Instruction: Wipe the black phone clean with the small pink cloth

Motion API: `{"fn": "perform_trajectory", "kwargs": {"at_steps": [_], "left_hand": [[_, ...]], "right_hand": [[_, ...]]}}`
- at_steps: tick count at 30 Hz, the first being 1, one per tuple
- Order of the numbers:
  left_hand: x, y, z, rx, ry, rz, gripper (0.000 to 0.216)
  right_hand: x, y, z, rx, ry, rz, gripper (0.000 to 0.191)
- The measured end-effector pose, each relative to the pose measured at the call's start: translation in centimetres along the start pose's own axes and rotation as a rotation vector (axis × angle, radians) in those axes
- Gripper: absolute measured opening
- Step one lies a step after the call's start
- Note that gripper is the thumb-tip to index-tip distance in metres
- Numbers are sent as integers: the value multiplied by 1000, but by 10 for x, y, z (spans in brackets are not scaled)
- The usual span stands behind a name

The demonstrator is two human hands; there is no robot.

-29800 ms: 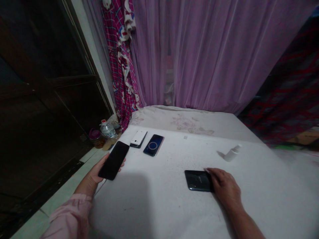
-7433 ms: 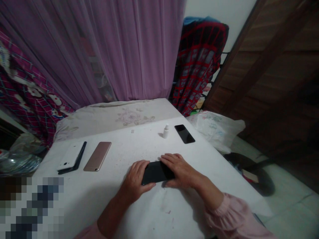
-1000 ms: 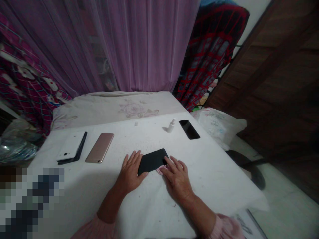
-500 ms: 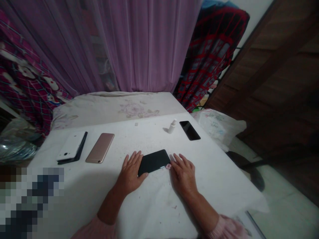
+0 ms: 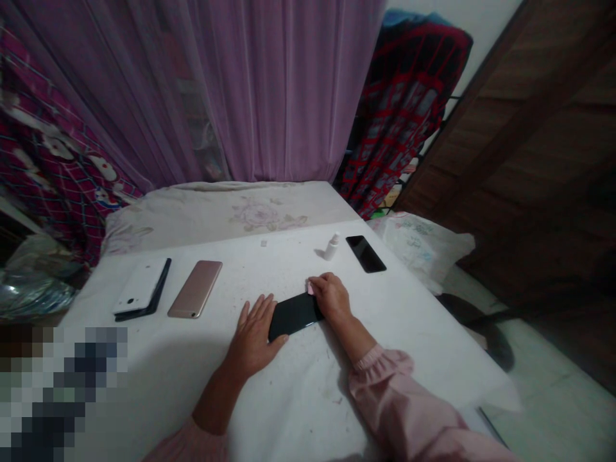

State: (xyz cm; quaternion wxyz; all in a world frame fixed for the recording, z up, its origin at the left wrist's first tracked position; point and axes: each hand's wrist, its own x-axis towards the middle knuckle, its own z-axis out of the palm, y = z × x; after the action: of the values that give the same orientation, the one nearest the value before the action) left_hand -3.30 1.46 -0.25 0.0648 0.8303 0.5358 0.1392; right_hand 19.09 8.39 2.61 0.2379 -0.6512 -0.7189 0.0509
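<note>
Resting flat on the white-covered table (image 5: 414, 346), a glossy black smartphone (image 5: 293, 316) sits between both hands. Left hand (image 5: 253, 333) lies wide open against its edge, while right hand (image 5: 330, 296) curls narrow, pinching a small pink scrap (image 5: 310, 290) at its far corner.

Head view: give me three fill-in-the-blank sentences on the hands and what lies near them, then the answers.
The right hand holds a small ____ cloth against the near black phone. The left hand lies ____ on the white table beside that phone. A small ____ bottle stands next to the far black phone.

Answers: pink; flat; white.
</note>
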Motion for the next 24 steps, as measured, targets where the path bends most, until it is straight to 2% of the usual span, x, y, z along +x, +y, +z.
{"fn": "perform_trajectory", "kwargs": {"at_steps": [2,9,12,19,21,24], "left_hand": [[0,2,1,-4,16,-13,65],[-2,3,4,-11,44,5,67],[-2,0,4,-8,43,33,67],[-1,1,2,1,32,23,67],[-1,2,3,1,43,14,67],[-1,4,3,1,71,4,66]], "right_hand": [[-8,4,1,55,24,-24,22],[-69,23,-13,209,45,-122,23],[-62,19,-13,214,45,-119,21],[-5,3,5,199,51,-24,17],[-6,3,5,229,61,-10,18],[-27,6,-1,235,81,-27,19]]}}
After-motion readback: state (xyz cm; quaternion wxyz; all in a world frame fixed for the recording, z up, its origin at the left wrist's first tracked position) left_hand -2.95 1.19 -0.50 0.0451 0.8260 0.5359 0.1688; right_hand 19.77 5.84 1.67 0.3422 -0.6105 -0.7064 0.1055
